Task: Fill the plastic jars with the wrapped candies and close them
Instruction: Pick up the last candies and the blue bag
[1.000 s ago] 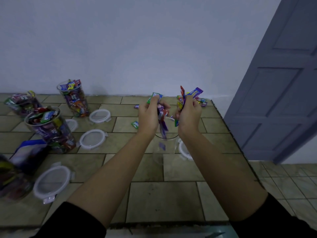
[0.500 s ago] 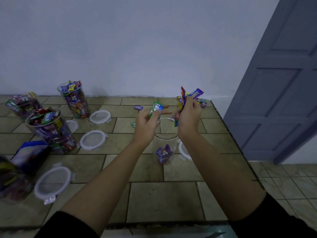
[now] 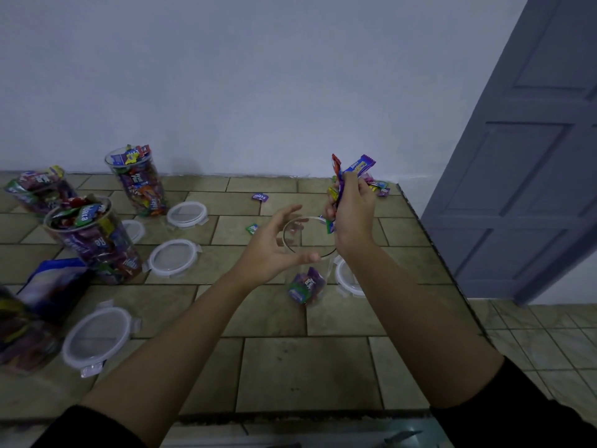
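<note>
A clear plastic jar [image 3: 308,253] stands on the tiled counter [image 3: 307,373] with a few wrapped candies [image 3: 305,286] at its bottom. My left hand [image 3: 274,244] hovers at the jar's rim on the left, fingers spread and holding nothing. My right hand [image 3: 350,215] grips a bunch of wrapped candies [image 3: 353,168] just above the rim's right side. Three filled jars [image 3: 139,182] [image 3: 93,240] [image 3: 38,192] stand at the left without lids. Loose candies lie behind the jar [image 3: 260,197] [image 3: 252,228] and in the back right corner [image 3: 379,187].
Several white-rimmed lids lie on the counter: [image 3: 187,214], [image 3: 174,257], [image 3: 97,337], and one right of the open jar [image 3: 347,281]. A blue candy bag [image 3: 55,282] and a blurred jar [image 3: 22,337] sit at the far left. The counter's right edge drops off beside a grey door [image 3: 529,176].
My left hand has let go of the green candy it held; the candy is now in the jar. The hand has opened and dropped to the jar's rim. My right hand stayed put.
</note>
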